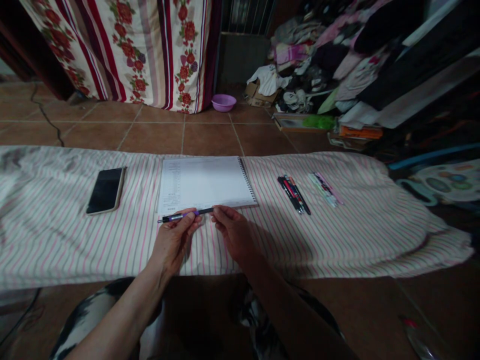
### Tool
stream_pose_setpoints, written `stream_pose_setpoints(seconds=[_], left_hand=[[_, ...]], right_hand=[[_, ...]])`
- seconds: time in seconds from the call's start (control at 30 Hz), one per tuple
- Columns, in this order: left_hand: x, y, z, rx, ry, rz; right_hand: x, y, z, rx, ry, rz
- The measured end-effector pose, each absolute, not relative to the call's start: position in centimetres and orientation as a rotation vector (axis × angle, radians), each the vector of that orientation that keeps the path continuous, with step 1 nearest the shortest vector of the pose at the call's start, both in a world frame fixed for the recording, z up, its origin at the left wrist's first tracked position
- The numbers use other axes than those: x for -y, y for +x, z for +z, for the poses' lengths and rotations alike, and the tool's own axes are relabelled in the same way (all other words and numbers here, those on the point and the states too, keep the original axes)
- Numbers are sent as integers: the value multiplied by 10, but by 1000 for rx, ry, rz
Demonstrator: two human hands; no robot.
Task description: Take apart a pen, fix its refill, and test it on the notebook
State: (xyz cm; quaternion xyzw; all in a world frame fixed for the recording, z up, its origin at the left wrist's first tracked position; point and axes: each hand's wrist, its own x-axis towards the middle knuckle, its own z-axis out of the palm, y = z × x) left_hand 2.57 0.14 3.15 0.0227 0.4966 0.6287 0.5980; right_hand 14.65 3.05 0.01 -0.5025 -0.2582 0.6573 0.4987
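A purple and black pen (179,216) lies nearly level between my two hands, just over the near edge of a spiral notebook (208,181). My left hand (179,231) pinches its purple barrel between thumb and fingers. At the black right end, the fingertips of my right hand (233,227) are closed on the pen. The notebook is open to a mostly blank white page, with its coil on the right and small print down the left side. Both hands are above the striped cloth.
A phone (106,190) lies left of the notebook. On the right are a bunch of dark pens (293,194) and a group of pale pens (325,189), all on the striped cloth (360,230). Beyond, a purple basin (224,103) stands on the tiles near heaped clothes (300,55).
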Motion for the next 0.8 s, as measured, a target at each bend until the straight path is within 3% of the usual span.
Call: stream_pose_setpoints(seconds=[0.8], left_hand=[[-3,25,29,-1134,18,1492]], right_hand=[[-30,145,-7,710,-1188,1564]])
